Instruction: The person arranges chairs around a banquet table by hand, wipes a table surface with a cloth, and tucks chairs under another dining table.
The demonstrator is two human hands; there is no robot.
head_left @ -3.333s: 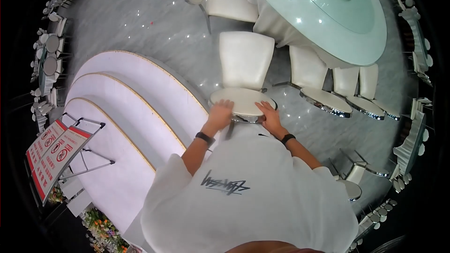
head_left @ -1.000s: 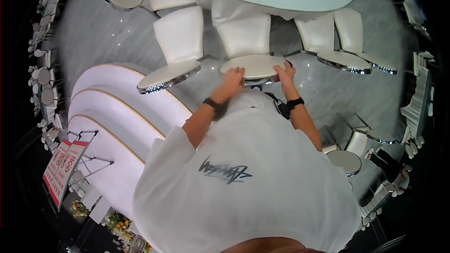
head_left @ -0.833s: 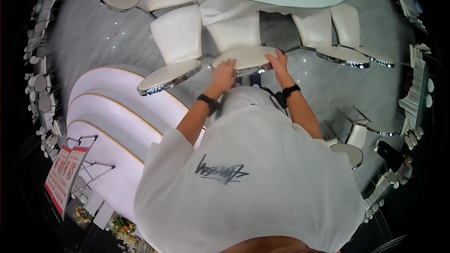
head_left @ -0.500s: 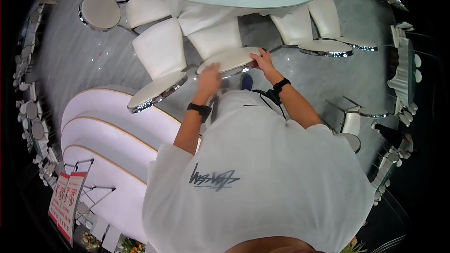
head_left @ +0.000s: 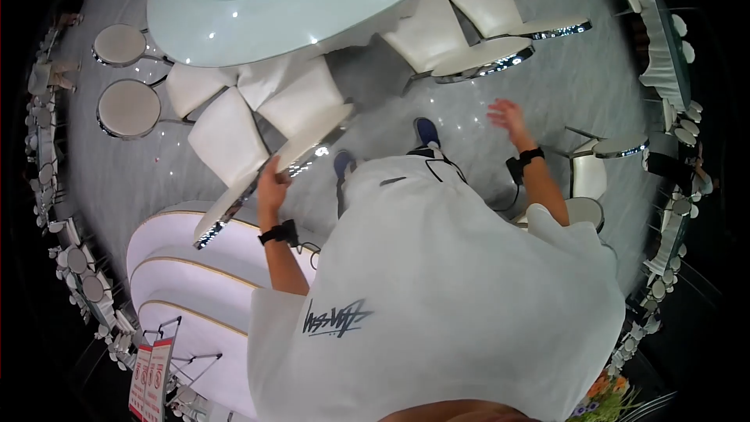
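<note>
My left hand (head_left: 272, 187) is at the near-left end of a white chair's oval, silver-edged backrest (head_left: 312, 134), fingers curled against its edge. The chair's seat (head_left: 301, 98) points to the round glass-topped table (head_left: 258, 8). A second white chair (head_left: 228, 137) stands close on the left, its backrest just beside my left hand. My right hand (head_left: 508, 119) is raised over the grey floor, fingers spread, holding nothing. It is nearest to another white chair's backrest (head_left: 484, 60).
Curved pale steps with gold edges (head_left: 195, 242) rise at lower left, beside a red-and-white sign (head_left: 148, 379). More chairs stand at left (head_left: 129, 108) and at right (head_left: 590, 176). My shoes (head_left: 426, 131) are on the floor. A person (head_left: 676, 172) is at far right.
My right hand has let go of the chair back and moved right, opening. My left hand stays at the chair's left end. The view has turned, with the table and chairs shifting left.
</note>
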